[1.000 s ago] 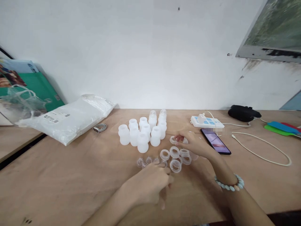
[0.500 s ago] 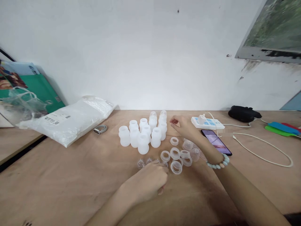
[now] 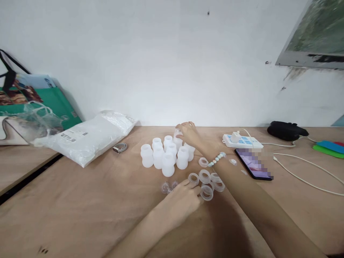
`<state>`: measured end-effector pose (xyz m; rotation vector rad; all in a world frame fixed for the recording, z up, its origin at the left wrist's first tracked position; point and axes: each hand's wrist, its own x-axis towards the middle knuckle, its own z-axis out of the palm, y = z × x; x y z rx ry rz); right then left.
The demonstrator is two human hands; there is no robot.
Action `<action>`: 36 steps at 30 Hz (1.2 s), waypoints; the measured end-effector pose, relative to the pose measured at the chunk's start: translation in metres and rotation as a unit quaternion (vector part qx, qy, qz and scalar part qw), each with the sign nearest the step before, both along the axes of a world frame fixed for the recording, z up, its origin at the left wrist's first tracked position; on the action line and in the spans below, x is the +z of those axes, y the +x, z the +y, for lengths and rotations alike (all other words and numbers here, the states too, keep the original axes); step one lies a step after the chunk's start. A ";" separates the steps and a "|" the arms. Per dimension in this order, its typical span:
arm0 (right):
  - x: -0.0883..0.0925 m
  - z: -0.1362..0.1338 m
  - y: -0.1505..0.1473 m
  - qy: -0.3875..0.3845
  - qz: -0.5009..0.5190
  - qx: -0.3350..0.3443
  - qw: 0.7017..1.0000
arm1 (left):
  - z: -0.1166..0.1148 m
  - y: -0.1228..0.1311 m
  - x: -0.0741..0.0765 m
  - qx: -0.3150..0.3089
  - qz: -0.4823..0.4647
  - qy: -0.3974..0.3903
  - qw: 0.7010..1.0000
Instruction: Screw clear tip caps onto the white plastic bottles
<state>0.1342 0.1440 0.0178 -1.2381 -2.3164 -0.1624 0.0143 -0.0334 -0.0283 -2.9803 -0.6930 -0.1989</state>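
Observation:
Several small frosted-white bottles (image 3: pixel 168 165), shaped like baby bottles, stand upright in a cluster at the table's middle. My right hand (image 3: pixel 189 132) reaches over the back of the cluster. Its fingers are spread beside and over a bottle with a clear domed top (image 3: pixel 177 133), and it hides what stands behind. My left hand (image 3: pixel 184 199) is low over the table, fingers apart, at the edge of several translucent rings (image 3: pixel 206 192). Its fingertips are close to one ring (image 3: pixel 194 178); whether they touch is unclear. Small clear domed pieces (image 3: pixel 165 187) lie just left of its fingers.
A white plastic parcel (image 3: pixel 88 136) and a watch-like band (image 3: pixel 119 147) lie to the left, near a green bag (image 3: pixel 57 105). To the right are a power strip (image 3: pixel 243 141), a phone (image 3: pixel 252 165), a white cable (image 3: pixel 303 175) and a black case (image 3: pixel 286 130).
My right hand has moved left and forward, from beside the dome-topped bottles to over them. My left hand has shifted right, off some of the clear domed pieces toward the rings.

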 end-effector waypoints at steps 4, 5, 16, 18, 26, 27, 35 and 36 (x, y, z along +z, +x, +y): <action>0.013 -0.007 0.014 0.034 0.060 -0.004 0.998 | 0.000 -0.003 0.007 0.016 -0.024 -0.025 0.999; 0.018 -0.011 0.021 0.044 0.076 -0.007 0.996 | -0.001 -0.004 0.011 0.014 -0.041 -0.040 0.998; 0.029 -0.149 0.048 0.150 0.300 0.079 0.939 | 0.001 -0.019 0.031 0.229 -0.406 0.236 0.853; 0.013 -0.169 0.038 0.122 0.297 0.104 0.941 | 0.002 -0.019 0.028 0.233 -0.350 0.220 0.880; -0.007 -0.176 0.027 0.007 0.307 0.054 0.950 | -0.003 -0.009 0.025 0.294 -0.278 -0.050 0.913; -0.004 -0.176 0.028 -0.010 0.313 0.060 0.948 | -0.003 -0.009 0.027 0.285 -0.288 -0.114 0.907; 0.026 -0.166 0.075 -0.053 0.528 0.063 0.845 | -0.004 -0.011 0.040 0.079 -0.325 -0.512 0.791; 0.031 -0.162 0.088 0.004 0.588 0.041 0.808 | -0.003 -0.012 0.039 0.076 -0.324 -0.535 0.777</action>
